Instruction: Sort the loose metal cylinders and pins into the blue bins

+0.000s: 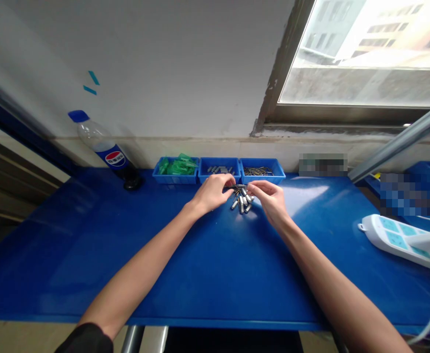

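Note:
My left hand (215, 192) is closed in a pinch around one end of a thin dark metal piece (239, 186). At the piece's right end, the fingertips of my right hand (270, 198) are pressed together too; whether they grip the same piece or a second small part is too small to tell. Just under the fingers, on the blue table (215, 274), lies a loose pile of short silvery metal cylinders (242, 202). Several thin brassy screws (236, 194) are mixed in on its left side, partly hidden by my hands.
Against the wall stand three blue bins: one with green plastic pieces (180, 165), one with metal cylinders (218, 169), one with screws (258, 171). A cola bottle (114, 157) stands at left. A white power strip (402, 240) lies at right, near a metal post (394, 142).

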